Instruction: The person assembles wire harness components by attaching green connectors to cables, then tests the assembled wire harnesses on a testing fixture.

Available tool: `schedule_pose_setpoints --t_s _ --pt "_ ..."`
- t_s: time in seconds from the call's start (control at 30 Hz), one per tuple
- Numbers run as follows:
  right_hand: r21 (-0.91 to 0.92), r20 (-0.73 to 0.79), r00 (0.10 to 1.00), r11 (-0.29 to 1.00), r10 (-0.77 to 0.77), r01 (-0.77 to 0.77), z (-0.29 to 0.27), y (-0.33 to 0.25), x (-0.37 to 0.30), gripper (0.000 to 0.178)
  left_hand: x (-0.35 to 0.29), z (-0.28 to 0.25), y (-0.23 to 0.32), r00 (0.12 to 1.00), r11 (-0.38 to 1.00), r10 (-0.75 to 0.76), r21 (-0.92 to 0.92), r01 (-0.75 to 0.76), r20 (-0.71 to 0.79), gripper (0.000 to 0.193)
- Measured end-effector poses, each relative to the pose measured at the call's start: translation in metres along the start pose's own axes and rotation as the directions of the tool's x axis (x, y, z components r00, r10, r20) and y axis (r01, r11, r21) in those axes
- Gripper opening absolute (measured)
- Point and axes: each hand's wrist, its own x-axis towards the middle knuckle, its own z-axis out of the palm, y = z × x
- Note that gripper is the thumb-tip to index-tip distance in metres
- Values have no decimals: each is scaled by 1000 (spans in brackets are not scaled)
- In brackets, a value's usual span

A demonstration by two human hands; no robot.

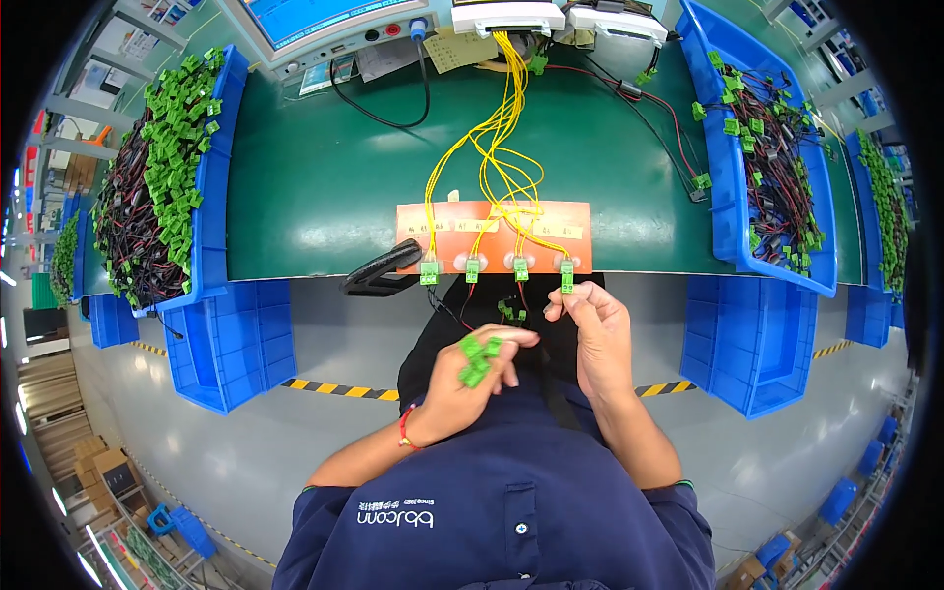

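Observation:
An orange board [420, 222] lies at the near edge of the green table, with yellow wires [507, 118] running to a row of green terminal connectors along its front. My right hand [602, 334] pinches the rightmost green connector [567, 279] at that edge, fingers closed. Lower and to the left, my left hand [462, 374] is closed around several loose green connectors [477, 360], their leads partly hidden by the hand. Red and black wires hang from other connectors on the board, such as the leftmost one [429, 273]. A black handle-like piece [383, 269] sits at the board's left end.
Blue bins stand on both sides: the left one [212, 236] heaped with green connectors and dark wires, the right one [726, 187] holding similar leads. A tester with a screen [315, 25] stands at the back. A loose black-and-red cable [678, 133] crosses the table [324, 187].

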Motion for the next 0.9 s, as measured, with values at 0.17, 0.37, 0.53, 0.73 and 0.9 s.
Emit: schedule_pose_setpoints --t_s 0.17,0.37,0.53,0.73,0.9 --pt "42 -4 1000 999 -6 6 -2 7 0 13 -20 -25 -15 889 979 101 -116 -169 -446 26" --pt "30 -30 996 996 -88 89 3 8 0 13 -15 -46 -24 884 992 -13 -119 -48 -468 42" --pt "-119 -25 986 980 -166 162 -6 11 6 16 -7 -42 -33 984 997 -77 -34 73 -159 42" --pt "-366 259 966 925 -2 100 -28 20 17 34 3 -33 -28 983 979 -181 -101 177 -33 32" --pt "-278 643 707 950 293 -140 -21 39 -6 48 4 -32 -26 969 899 -232 -362 246 81 30"
